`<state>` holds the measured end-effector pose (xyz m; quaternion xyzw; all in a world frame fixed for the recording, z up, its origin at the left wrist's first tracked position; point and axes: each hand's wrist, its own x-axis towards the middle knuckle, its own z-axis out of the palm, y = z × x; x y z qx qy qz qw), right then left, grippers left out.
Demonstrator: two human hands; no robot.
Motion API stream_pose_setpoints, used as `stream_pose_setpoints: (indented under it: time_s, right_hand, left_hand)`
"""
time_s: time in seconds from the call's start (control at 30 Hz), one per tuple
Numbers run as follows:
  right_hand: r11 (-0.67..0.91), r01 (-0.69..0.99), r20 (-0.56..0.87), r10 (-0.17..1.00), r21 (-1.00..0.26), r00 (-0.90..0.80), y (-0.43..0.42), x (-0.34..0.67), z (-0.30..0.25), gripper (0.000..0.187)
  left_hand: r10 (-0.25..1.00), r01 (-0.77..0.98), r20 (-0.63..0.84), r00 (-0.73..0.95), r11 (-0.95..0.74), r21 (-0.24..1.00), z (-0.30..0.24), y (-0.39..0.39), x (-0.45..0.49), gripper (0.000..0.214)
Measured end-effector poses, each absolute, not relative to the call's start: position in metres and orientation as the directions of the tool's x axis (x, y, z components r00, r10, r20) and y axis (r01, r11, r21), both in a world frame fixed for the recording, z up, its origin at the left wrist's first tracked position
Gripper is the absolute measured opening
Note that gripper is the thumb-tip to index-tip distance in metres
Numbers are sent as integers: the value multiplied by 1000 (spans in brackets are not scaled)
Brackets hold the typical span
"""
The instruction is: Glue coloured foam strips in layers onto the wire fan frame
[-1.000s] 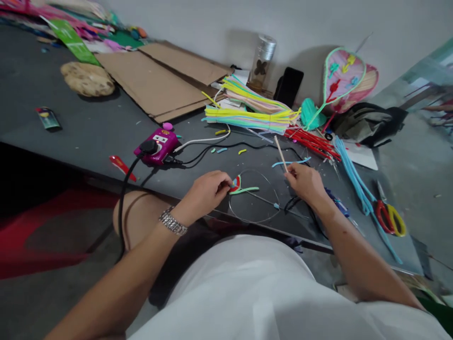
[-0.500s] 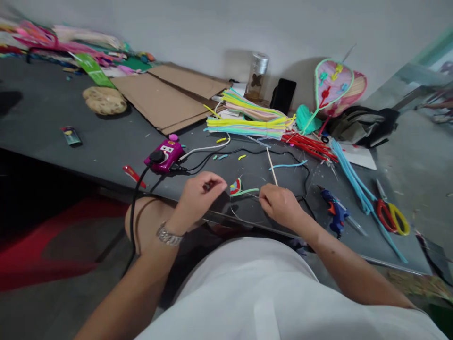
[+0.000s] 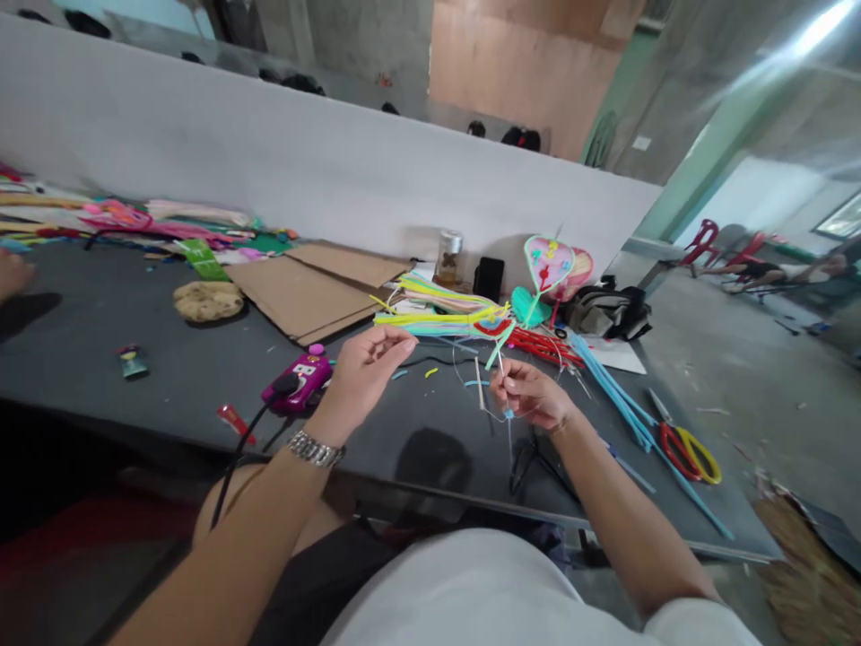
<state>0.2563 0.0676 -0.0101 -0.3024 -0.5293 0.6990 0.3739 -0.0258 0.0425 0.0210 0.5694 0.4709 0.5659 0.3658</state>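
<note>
Both hands are raised above the dark table (image 3: 100,323). My right hand (image 3: 531,395) is closed in a pinch on a thin wire ring (image 3: 471,372) that carries a small red and green pipe-cleaner piece (image 3: 498,330) at its top. A thin wooden stick (image 3: 478,383) stands just left of its fingers. My left hand (image 3: 367,372), with a metal watch on the wrist, is closed with fingertips pinched near the ring's left side; what it grips is too thin to make out.
A purple power strip (image 3: 300,381) with a black cable lies left of my hands. Behind are a bundle of pipe cleaners (image 3: 437,314), cardboard (image 3: 316,287), a jar (image 3: 448,257) and a fan-shaped craft (image 3: 548,265). Scissors (image 3: 690,449) lie right. Another person's hand (image 3: 10,274) shows far left.
My view has tilted upward. Both hands have lifted off the table, the right one taking the wire ring and coloured piece up with it. The left hand has let go of the coloured piece.
</note>
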Motion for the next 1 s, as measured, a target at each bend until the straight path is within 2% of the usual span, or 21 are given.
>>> stream_pose_setpoints:
  time_s: [0.3, 0.43, 0.5, 0.57, 0.67, 0.77, 1.0]
  right_hand:
    - [-8, -366, 169, 877, -931, -450, 90, 276, -7, 46]
    - [-50, -405, 175, 849, -913, -498, 84, 271, -9, 40]
    - [-79, -418, 172, 831, -905, -529, 81, 269, -9, 38]
    - [-102, -432, 174, 815, -896, -553, 78, 267, -9, 36]
    - [-122, -451, 184, 796, -884, -576, 77, 265, -6, 33]
    - [-134, -457, 189, 783, -879, -592, 76, 264, -5, 32]
    - [-158, -451, 167, 783, -878, -599, 72, 264, -9, 38]
  left_hand:
    - [942, 85, 332, 41, -335, 938, 22, 61, 31, 25]
    - [850, 221, 517, -102, -487, 845, 31, 63, 49, 21]
    - [809, 223, 578, -105, -547, 807, 43, 68, 53, 24]
    - [856, 68, 517, -4, -516, 854, 55, 75, 53, 30]
    - [911, -157, 306, 277, -271, 950, 64, 84, 56, 34]
    - [908, -172, 162, 385, -102, 980, 62, 89, 60, 23]
    - [909, -147, 100, 405, -44, 988, 63, 93, 62, 18]
